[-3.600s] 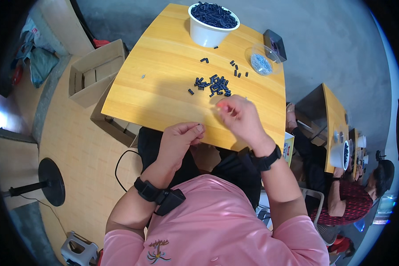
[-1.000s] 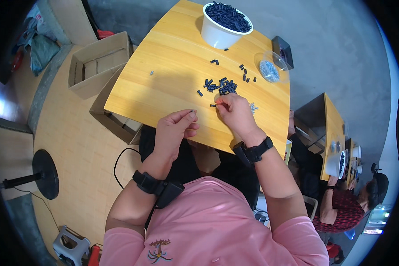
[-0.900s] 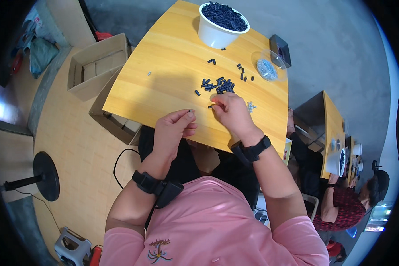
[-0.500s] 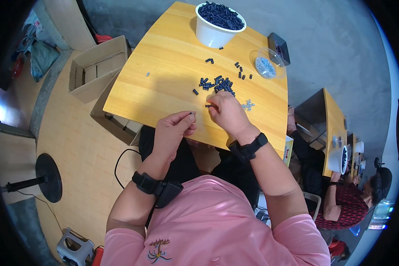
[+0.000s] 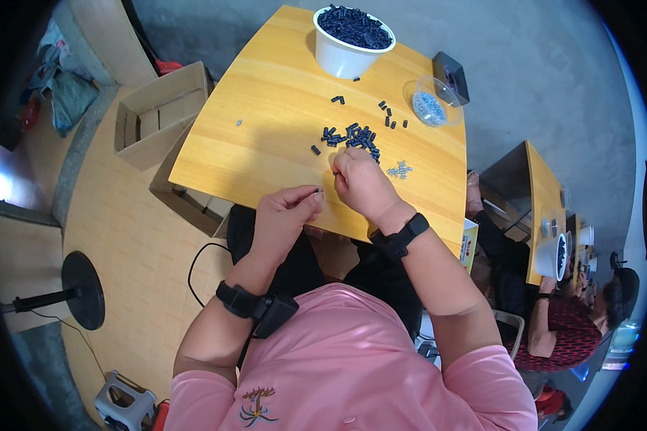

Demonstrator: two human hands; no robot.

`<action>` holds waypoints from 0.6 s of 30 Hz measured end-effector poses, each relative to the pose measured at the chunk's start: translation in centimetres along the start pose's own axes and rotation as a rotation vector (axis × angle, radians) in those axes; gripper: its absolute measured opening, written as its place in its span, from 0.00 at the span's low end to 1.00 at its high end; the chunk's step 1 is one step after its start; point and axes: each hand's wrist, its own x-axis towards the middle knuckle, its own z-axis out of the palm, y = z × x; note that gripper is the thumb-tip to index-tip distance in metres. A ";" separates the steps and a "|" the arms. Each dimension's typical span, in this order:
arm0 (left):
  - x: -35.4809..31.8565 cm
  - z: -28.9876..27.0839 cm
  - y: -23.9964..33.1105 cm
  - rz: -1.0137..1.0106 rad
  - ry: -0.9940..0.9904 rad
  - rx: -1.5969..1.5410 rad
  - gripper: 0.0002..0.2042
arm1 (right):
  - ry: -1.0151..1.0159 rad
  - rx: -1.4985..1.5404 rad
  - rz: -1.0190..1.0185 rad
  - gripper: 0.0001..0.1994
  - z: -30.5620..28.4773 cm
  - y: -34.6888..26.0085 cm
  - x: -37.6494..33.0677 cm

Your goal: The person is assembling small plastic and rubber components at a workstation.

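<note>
My left hand is closed in a pinch at the table's near edge. A tiny dark part shows at its fingertips, too small to name. Just in front of the black pile, my right hand is closed with thumb and finger around a small black cylindrical piece, mostly covered by the fingers. Beyond it lies a loose pile of short black cylindrical pieces. A little heap of small silvery pieces is to the right of my right hand.
A white tub full of black pieces stands at the far side of the wooden table. Right of it are a clear dish of silvery bits and a dark box. Cardboard boxes stand left; a co-worker sits right.
My left hand has shifted slightly right, closer to the right hand. The right hand has drawn back a little toward me and left. The pile looks the same.
</note>
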 end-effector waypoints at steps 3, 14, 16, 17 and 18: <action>-0.4 0.5 0.1 -0.004 -0.004 0.010 0.11 | -0.036 0.062 0.043 0.04 -0.1 -0.1 -0.3; -1.4 1.7 0.6 0.011 -0.125 0.031 0.11 | 0.024 0.789 0.353 0.08 -3.4 0.0 -3.7; -1.6 2.0 0.8 0.004 -0.145 0.033 0.11 | 0.013 0.986 0.386 0.06 -4.5 -0.6 -4.5; -1.7 2.2 0.8 -0.003 -0.163 0.039 0.12 | -0.019 1.093 0.428 0.06 -5.4 -1.1 -4.8; -1.8 2.3 0.8 -0.010 -0.181 0.044 0.12 | -0.052 1.201 0.471 0.06 -5.8 -1.5 -5.2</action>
